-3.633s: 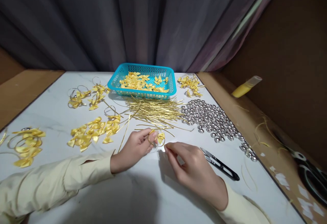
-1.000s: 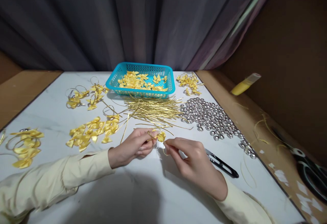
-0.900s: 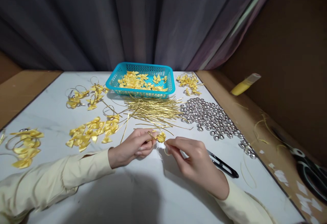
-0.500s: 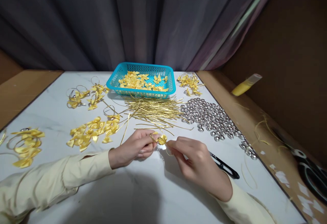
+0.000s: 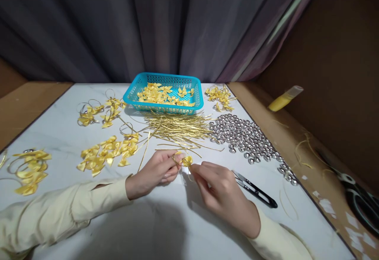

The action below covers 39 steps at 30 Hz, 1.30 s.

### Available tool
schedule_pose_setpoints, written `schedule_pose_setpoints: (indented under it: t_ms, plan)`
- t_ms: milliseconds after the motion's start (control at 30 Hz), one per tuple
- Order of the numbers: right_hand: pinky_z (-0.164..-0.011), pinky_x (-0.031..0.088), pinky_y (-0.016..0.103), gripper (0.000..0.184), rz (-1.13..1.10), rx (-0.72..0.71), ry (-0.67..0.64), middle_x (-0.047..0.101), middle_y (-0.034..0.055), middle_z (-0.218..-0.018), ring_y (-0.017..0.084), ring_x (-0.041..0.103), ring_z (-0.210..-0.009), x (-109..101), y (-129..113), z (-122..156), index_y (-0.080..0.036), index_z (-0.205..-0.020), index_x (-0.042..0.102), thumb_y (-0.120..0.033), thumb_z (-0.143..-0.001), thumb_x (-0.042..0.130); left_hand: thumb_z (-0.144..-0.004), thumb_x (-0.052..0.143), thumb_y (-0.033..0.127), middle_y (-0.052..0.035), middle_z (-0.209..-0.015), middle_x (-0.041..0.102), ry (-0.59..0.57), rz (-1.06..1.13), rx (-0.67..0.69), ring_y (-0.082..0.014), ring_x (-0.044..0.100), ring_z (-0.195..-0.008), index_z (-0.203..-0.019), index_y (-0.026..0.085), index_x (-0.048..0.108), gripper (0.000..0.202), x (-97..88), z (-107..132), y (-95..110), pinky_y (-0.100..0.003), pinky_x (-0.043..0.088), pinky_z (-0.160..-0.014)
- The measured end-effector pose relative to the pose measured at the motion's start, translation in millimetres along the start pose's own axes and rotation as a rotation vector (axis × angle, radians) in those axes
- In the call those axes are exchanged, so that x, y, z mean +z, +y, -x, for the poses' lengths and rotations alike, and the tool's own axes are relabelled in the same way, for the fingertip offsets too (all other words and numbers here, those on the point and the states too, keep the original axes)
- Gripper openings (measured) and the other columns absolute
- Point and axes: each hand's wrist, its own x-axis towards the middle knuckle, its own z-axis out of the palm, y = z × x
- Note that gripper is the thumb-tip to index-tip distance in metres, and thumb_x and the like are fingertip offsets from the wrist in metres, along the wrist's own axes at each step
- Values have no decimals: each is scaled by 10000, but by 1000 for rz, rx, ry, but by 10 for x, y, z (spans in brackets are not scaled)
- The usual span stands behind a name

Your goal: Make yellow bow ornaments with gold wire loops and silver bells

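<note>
My left hand (image 5: pixel 154 172) and my right hand (image 5: pixel 222 195) meet near the front middle of the white table (image 5: pixel 166 216). Between their pinched fingertips is a small yellow ribbon bow (image 5: pixel 186 160) with a thin gold cord (image 5: pixel 177 157) looped at it. The left fingers pinch the loop and bow from the left. From the right, the fingertips of the other hand close on the cord's end beside the bow. Both wrists rest low over the table.
A blue basket (image 5: pixel 164 93) of yellow bows stands at the back, with a heap of gold cord pieces (image 5: pixel 177 127) before it. Silver bells (image 5: pixel 245 137) lie to the right, black thread snips (image 5: pixel 256 191) beside my right hand, loose bows (image 5: pixel 106 151) at left, scissors (image 5: pixel 359 202) far right.
Both hands stayed at the same spot with the bow. The right hand's fingers shifted slightly left and closer to the bow, and the cord loop turned a little between the fingertips.
</note>
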Motion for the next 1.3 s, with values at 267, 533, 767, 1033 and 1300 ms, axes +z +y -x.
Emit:
schedule_pose_setpoints:
  t_ms: [267,533,767,1033,1300]
  plan:
    - [-497,368,245,261,-56,42,43,552,41,-584,128,465,-521,49,-23,-1,-120,-749,599,-89,-862,366,-760,613,464,121,-390,277,-24,-18,-18,-12,163,-329,-630,170,402,385,59,30,-12,-147,124,-341]
    - [-496,390,197,209,-168,207,-35,620,4,-605,91,507,-490,-13,36,-62,-151,-764,626,-153,-875,449,-779,587,485,118,-396,262,76,-86,89,-20,180,-343,-628,166,420,391,69,40,9,-159,139,-353]
    - [-531,406,202,215,-204,201,-49,627,15,-640,101,540,-538,31,23,-39,-149,-768,611,-159,-887,432,-774,556,543,111,-420,243,59,-162,123,-34,187,-363,-618,178,397,428,63,51,-7,-174,151,-365]
    - [-482,353,198,186,-399,340,-78,603,5,-595,87,480,-483,-82,33,-102,-155,-740,569,-228,-876,464,-875,435,390,63,-485,327,165,-630,304,-72,292,-444,-583,175,394,366,-4,59,-26,-200,246,-435]
    - [-401,224,181,233,-785,660,-179,498,-60,-479,64,370,-408,-378,78,-157,-167,-894,533,-383,-820,578,-872,439,352,55,-489,354,240,-677,353,-80,321,-456,-586,177,394,338,-57,24,-9,-202,261,-448]
